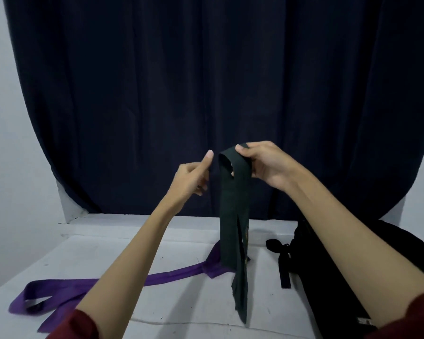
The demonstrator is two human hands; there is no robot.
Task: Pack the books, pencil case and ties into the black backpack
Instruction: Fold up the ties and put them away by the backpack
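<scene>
My right hand [267, 165] grasps the dark green tie [234, 216] at its folded top, thumb over the front of the fold and fingers behind it. The tie hangs straight down from that grip; its lower end reaches the table [103, 253] or sits just above it, and I cannot tell which. A small emblem shows on the lower part of the tie, too dim to read.

My left hand [194, 178] is raised just beside the fold, apart from it. Its fingers are curled inward with the thumb pointing up, and I see nothing in its grip.

The table is covered in a white sheet with creases and a few small dark specks. A purple tie [88, 286] lies flat across the left and middle of it, looped at the near left end, its far end passing behind the hanging green tie. The black backpack [328, 277] lies at the right edge of the table, partly hidden by my right forearm. A black strap [283, 263] from it trails onto the white sheet.

Behind the table hangs a dark navy curtain [206, 81] in vertical folds, filling most of the background. A pale wall [5, 143] shows on the left, and a strip of it at the far right. Both my sleeves [83, 324] are dark red, pushed up toward the elbow.
</scene>
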